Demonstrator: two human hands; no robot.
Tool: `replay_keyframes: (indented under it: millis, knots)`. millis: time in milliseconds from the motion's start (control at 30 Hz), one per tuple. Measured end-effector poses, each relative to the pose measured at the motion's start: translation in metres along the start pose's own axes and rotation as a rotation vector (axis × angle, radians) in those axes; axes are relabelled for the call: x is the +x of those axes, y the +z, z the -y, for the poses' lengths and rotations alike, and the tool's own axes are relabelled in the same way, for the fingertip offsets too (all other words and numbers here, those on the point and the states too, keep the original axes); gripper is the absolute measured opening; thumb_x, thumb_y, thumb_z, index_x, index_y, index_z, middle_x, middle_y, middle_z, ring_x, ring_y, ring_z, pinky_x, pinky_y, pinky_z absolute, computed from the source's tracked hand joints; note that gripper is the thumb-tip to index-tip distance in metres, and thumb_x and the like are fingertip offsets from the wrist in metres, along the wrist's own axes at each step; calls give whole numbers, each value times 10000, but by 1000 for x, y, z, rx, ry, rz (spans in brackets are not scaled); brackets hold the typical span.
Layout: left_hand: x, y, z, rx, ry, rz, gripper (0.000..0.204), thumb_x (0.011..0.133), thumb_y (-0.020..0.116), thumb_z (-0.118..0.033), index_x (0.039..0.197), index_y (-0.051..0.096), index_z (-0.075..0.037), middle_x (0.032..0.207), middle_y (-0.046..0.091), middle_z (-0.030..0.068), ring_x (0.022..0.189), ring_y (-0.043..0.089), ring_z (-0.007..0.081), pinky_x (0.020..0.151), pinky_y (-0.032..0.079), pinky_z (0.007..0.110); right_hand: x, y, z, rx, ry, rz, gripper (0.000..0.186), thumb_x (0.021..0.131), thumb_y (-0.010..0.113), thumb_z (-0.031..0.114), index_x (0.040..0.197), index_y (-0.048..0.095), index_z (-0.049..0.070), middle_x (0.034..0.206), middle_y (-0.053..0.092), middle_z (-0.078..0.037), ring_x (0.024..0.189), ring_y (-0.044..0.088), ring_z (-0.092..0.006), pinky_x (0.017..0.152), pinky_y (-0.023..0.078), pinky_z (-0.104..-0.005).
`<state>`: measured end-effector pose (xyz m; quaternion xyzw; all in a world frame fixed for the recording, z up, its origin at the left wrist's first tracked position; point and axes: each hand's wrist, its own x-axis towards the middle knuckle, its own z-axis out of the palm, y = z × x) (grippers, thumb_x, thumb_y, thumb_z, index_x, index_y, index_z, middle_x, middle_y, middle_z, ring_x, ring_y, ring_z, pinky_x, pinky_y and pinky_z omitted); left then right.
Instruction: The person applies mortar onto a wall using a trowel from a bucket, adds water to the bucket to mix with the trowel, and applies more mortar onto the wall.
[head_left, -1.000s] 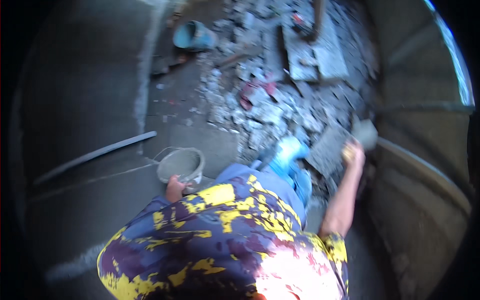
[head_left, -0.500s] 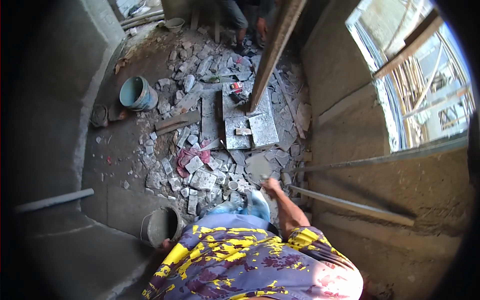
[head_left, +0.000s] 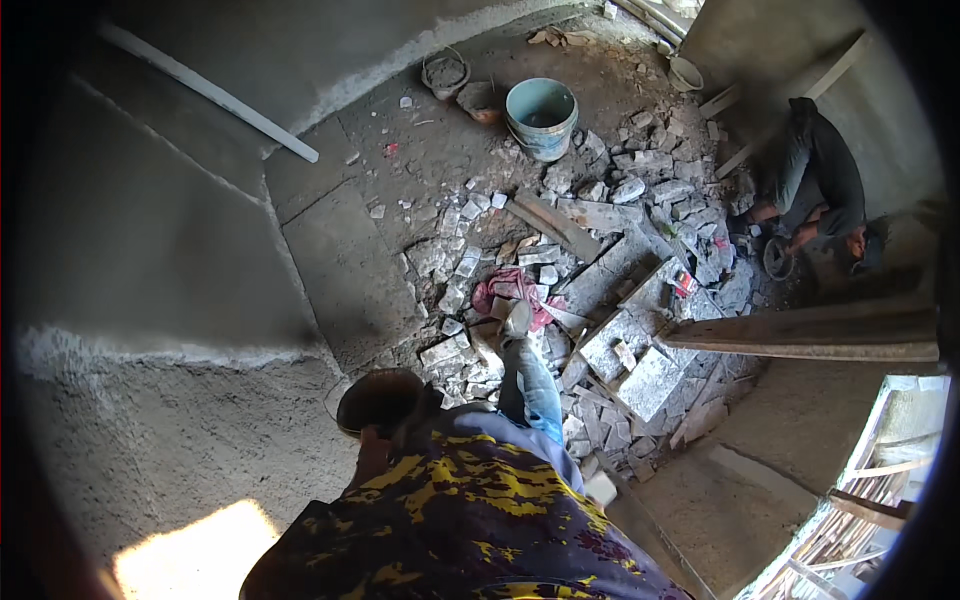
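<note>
At my left side is a dark bucket (head_left: 378,402), its opening facing up and its inside in shadow. My left hand (head_left: 374,446) is at the near rim, closed on the bucket; its fingers are mostly hidden. My right hand is not in view, covered by my purple and yellow shirt (head_left: 480,500) or outside the picture. One leg in light blue trousers (head_left: 541,390) steps forward, its shoe (head_left: 517,320) beside a red-pink cloth (head_left: 508,288) among broken blocks. By my right hip shows a pale object (head_left: 600,488), too unclear to name.
Rubble (head_left: 465,260) and grey slabs (head_left: 645,380) cover the floor ahead. A wooden post (head_left: 800,335) rises from the slabs. Farther off stand a blue-green bucket (head_left: 541,120) and small tubs (head_left: 445,75). A co-worker (head_left: 825,175) crouches at the far right. A pale bar (head_left: 210,92) juts at left.
My view has swung left, so the rubble and post now lie farther right. The bucket stays beside my left hand. My right hand, seen before over the rubble, has gone out of sight.
</note>
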<state>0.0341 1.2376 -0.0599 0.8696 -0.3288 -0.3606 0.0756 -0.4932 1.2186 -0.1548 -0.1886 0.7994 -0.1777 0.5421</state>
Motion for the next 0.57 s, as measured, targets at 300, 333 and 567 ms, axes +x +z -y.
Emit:
replay_keyframes:
  millis: [300, 333, 567]
  knots:
    - [117, -64, -157, 230, 212, -10, 410, 677, 742, -152, 1021, 585, 4, 1012, 612, 209, 978, 601, 336, 816, 479, 432, 109, -51, 78, -1211, -741, -267, 299, 821, 629, 302, 1028, 603, 88, 946, 597, -187, 848, 627, -300, 690, 528, -449]
    - [131, -81, -196, 262, 269, -40, 401, 678, 745, -158, 1005, 579, 3, 1009, 610, 200, 976, 599, 327, 815, 480, 427, 114, -51, 103, -505, -348, -298, 283, 805, 644, 280, 988, 600, 68, 882, 599, -168, 752, 627, -275, 610, 528, -415]
    - [308, -129, -306, -1585, -214, -78, 316, 789, 627, -155, 1097, 580, -103, 1091, 602, 142, 1046, 569, 290, 933, 474, 449, 128, -120, 370, 138, 8, -364, 293, 831, 623, 258, 962, 571, 1, 641, 604, -122, 471, 592, -225, 409, 484, -345]
